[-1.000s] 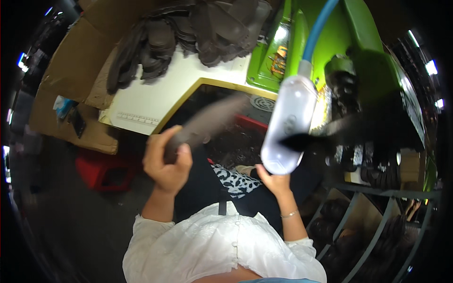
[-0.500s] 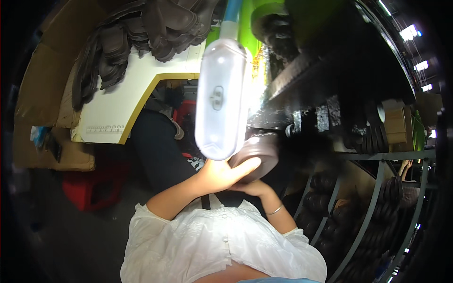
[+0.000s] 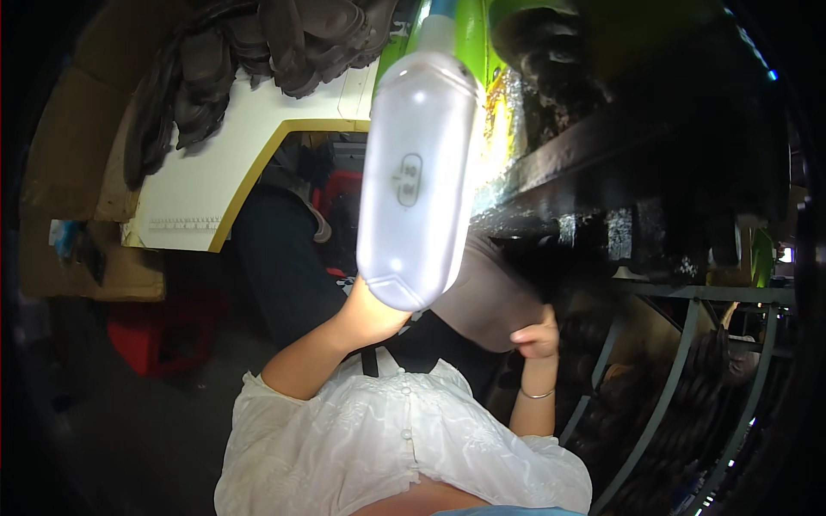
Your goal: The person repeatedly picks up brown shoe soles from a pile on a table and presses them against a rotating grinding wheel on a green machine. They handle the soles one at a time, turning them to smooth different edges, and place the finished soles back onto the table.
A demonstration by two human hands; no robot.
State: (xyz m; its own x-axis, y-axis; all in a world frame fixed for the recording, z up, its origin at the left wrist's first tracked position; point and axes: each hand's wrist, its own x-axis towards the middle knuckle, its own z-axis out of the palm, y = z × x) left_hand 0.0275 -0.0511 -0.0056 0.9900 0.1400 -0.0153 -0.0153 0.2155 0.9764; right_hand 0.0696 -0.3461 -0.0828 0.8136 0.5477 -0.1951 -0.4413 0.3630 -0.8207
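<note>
The brown sole (image 3: 490, 297) lies between the two hands, above the lap; its long axis seems to slant from behind the white lamp (image 3: 417, 193) down toward the right, where its near corner meets the right hand (image 3: 537, 338); so the right grip is at that end, while the left hand (image 3: 372, 316) is at the sole's left, its fingers lost behind the lamp; I cannot tell whether the left grip is wide or holding; the right grip is narrow, thumb on the sole's edge, though blur hides whether it pinches; the right forearm stands nearly upright, the left one slants inward across the body; the tabletop (image 3: 189, 193), with its heap of dark soles (image 3: 200, 82), is well apart, beyond the left hand.
</note>
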